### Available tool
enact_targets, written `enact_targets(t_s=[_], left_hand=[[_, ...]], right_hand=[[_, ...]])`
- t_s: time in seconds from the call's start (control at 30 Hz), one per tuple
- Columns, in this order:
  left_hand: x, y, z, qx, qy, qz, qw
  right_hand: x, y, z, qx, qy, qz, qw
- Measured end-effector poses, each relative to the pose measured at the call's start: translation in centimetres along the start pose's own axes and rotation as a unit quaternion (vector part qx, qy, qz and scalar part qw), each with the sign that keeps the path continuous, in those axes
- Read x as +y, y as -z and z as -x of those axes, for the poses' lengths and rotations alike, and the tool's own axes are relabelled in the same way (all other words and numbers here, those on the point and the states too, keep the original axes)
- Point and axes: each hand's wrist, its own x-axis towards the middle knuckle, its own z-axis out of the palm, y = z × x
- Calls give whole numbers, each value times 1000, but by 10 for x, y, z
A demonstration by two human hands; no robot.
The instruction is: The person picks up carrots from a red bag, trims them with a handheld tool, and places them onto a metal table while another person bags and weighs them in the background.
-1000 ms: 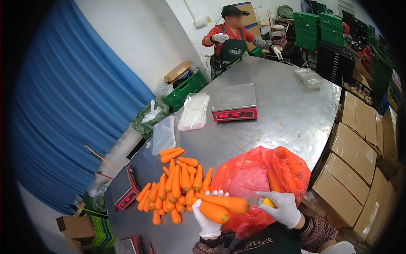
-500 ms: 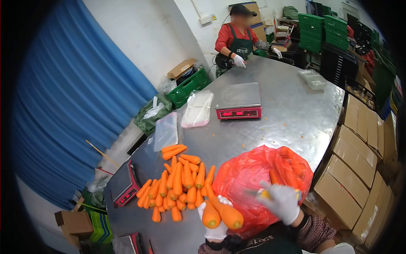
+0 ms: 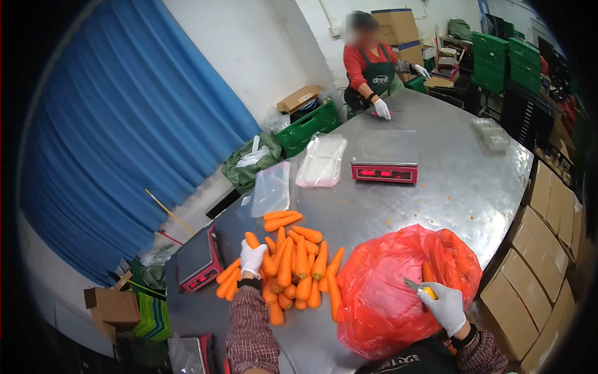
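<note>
My left hand (image 3: 252,258), in a white glove, reaches over the left side of a pile of orange carrots (image 3: 303,265) on the metal table. Its fingers are closed around a carrot (image 3: 251,239) whose end sticks out above them. My right hand (image 3: 447,306), also gloved, grips a short-bladed knife (image 3: 428,292) with a yellow handle. Its blade points left, above the mouth of a red plastic bag (image 3: 380,299). Inside the bag, a carrot (image 3: 427,272) shows near the knife.
Two red scales stand on the metal table (image 3: 324,215): one scale (image 3: 385,159) farther back, another scale (image 3: 198,262) at the left. Clear plastic bags (image 3: 321,161) lie beyond the carrots. A co-worker (image 3: 377,68) stands across the table. Cardboard boxes (image 3: 526,274) line the right side.
My left hand has let go of two large carrots and moved left onto the pile. My right hand, still with the knife, has shifted slightly right and down. The view has shifted too.
</note>
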Motion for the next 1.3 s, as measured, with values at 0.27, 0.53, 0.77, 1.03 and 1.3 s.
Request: enact_targets(t_s=[0.27,0.53,0.77,1.03,1.3], left_hand=[[-110,-54,-23,-75,104,-426,896],[45,-107,175,-236,-329,-38,914],[-70,-171,195,-355,-357,-314,805],[-42,-102,183,-177,-425,-397,794],[-75,-188,206,-297,-572,-449,619]], right_hand=[[75,-40,-2,-74,-54,96,991],[113,-67,8,-19,-14,200,979],[132,-74,-11,9,-45,321,946],[147,-90,-2,17,-63,314,947],[147,-72,13,-77,-83,282,953]])
